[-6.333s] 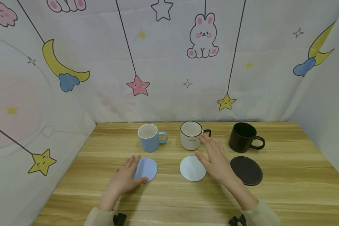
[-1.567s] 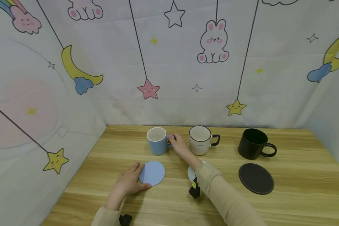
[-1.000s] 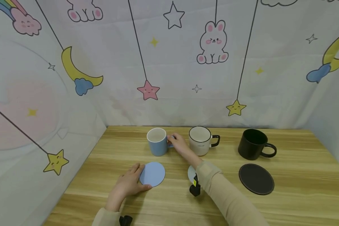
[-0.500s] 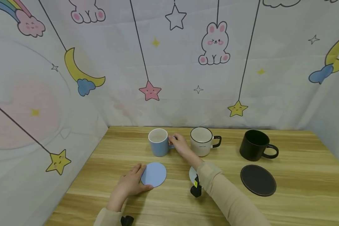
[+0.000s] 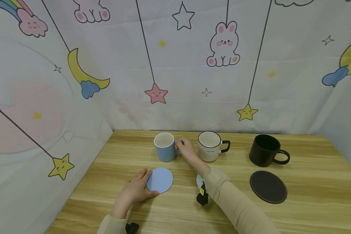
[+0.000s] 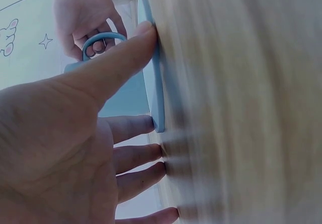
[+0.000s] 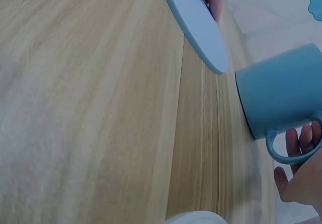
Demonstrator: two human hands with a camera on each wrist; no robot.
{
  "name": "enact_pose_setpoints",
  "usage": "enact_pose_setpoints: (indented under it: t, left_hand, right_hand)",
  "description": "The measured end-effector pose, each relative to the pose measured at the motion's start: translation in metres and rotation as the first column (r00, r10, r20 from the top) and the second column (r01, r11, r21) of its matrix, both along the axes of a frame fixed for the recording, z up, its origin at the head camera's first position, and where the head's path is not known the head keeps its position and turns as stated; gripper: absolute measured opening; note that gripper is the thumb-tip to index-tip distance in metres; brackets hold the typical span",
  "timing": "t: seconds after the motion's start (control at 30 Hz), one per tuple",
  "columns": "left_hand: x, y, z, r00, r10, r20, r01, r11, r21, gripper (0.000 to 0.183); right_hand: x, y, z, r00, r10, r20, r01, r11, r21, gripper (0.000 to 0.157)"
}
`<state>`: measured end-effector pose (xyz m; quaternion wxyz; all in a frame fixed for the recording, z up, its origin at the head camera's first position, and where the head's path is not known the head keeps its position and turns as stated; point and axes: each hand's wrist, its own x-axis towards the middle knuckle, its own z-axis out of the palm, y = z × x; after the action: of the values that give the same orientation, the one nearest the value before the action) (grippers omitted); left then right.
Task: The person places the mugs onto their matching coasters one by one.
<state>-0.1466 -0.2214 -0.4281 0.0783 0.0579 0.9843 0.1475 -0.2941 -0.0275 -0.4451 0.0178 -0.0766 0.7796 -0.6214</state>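
Observation:
My right hand (image 5: 188, 152) grips the handle of a light blue mug (image 5: 165, 152), fingers through the loop in the right wrist view. The blue mug (image 7: 282, 90) stands upright at the back left of the wooden table. My left hand (image 5: 136, 188) rests at the left side of a round periwinkle-blue coaster (image 5: 161, 180), which lies in front of that mug. In the left wrist view its thumb and index fingertip touch the coaster's (image 6: 156, 90) edge, with the other fingers spread straight on the wood. The right sleeve partly hides a pale blue coaster (image 5: 199, 180).
A white mug with a black rim (image 5: 209, 150) stands close to the right of my right hand. Farther right is a black mug (image 5: 264, 151), with a dark round coaster (image 5: 268, 187) in front of it. A patterned cloth (image 5: 181, 110) hangs behind the table (image 5: 169, 216).
Since the earliest frame, my right hand has moved left from beside the white mug to the blue mug's handle. My left hand stays by the blue coaster. Over the last second little differs.

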Motion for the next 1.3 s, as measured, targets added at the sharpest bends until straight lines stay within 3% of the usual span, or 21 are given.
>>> enact_pose_setpoints:
  t: [0.6,0.87,1.3]
  left_hand:
    - [-0.004,0.0,0.003,1.0,-0.003,0.01,0.003,1.0,0.001,0.091]
    - [-0.003,-0.001,0.003,1.0,0.001,0.014,-0.001,1.0,0.001,0.091]
    - [0.0,-0.002,-0.001,1.0,0.009,0.028,-0.01,1.0,0.01,0.091]
  right_hand:
    - [0.006,-0.01,0.012,0.997,-0.07,0.014,0.07,0.998,-0.006,0.029]
    - [0.009,-0.013,0.013,0.993,-0.108,-0.041,0.108,0.994,0.017,0.026]
    - [0.013,-0.014,0.002,0.984,-0.178,0.03,0.18,0.979,-0.097,0.025]
